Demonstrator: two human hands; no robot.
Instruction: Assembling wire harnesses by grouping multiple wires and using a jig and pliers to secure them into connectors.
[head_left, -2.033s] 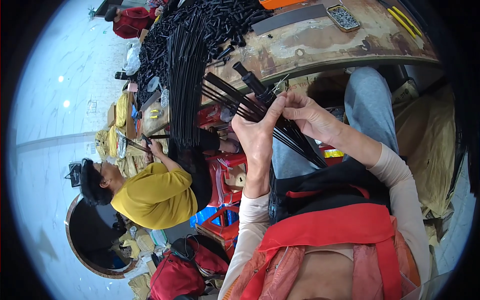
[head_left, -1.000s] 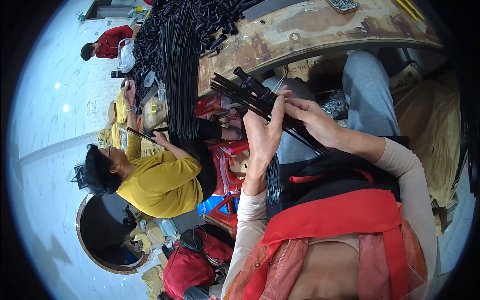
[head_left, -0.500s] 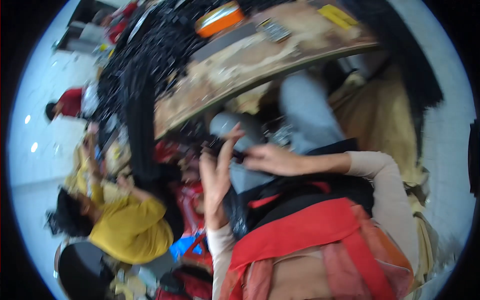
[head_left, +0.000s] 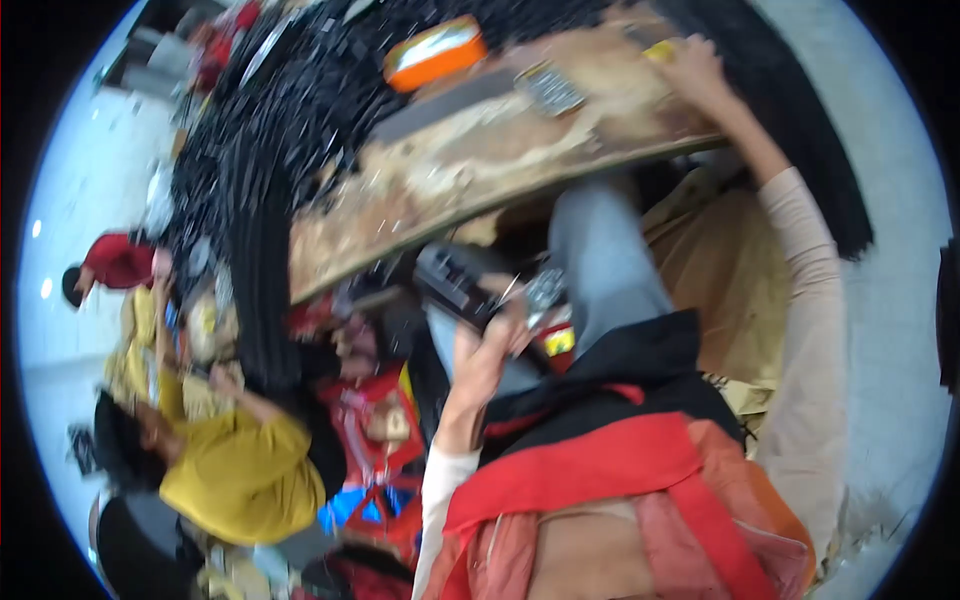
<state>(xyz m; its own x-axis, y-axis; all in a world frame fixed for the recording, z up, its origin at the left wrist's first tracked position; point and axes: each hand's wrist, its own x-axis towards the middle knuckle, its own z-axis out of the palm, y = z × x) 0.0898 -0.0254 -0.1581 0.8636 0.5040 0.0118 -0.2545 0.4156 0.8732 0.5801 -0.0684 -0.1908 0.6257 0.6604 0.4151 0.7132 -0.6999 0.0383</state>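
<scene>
In front of my knees, my left hand (head_left: 482, 358) is closed around a dark, flat black piece (head_left: 455, 285) whose details are blurred. The piece points up and to the left from my fingers. My right arm reaches far forward to the right end of the wooden work board. There my right hand (head_left: 695, 75) has its fingers bent over a small yellow flat object (head_left: 660, 52), which it partly covers. The exact grip is smeared by motion. To the left of that hand, a small metallic-looking packet (head_left: 550, 88) lies on the board.
The worn wooden board (head_left: 430, 190) carries a grey strip (head_left: 445, 105) and an orange box (head_left: 435, 55). Black strips (head_left: 300, 110) heap behind it, and more hang at both ends. A person in yellow (head_left: 240, 465) sits at the left; another in dark red (head_left: 120, 262) is farther off.
My right hand has left the black piece near my left hand and stretched up to the yellow object. My left hand keeps the black piece, now more exposed. The view has shifted slightly.
</scene>
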